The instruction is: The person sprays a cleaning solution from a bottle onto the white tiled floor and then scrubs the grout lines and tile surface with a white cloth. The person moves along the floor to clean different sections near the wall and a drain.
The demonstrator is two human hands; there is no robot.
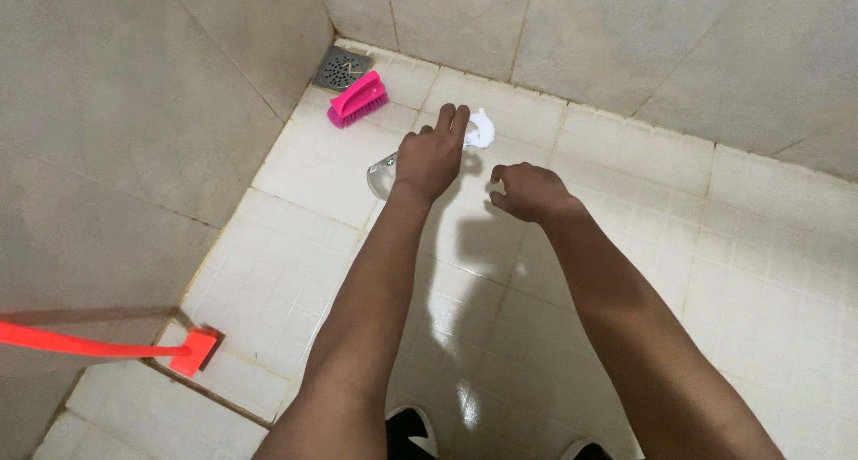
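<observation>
The left hand point(431, 156) grips a clear spray bottle point(382, 174), tipped above the floor tiles point(304, 245) near the pink scrub brush point(357, 100); the right hand point(529, 192) hangs loosely curled, apparently empty. Brush untouched.

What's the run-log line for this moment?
left hand: holds spray bottle | right hand: empty, beside it | pink brush: by drain

Spray bottle held over a tiled shower floor

A clear spray bottle point(386, 169) with a white trigger head is gripped by the left hand point(433, 156); the right hand point(529, 192) is held loosely curled beside it. A pink scrub brush point(357, 100) is seen near the corner drain point(342, 67).
</observation>
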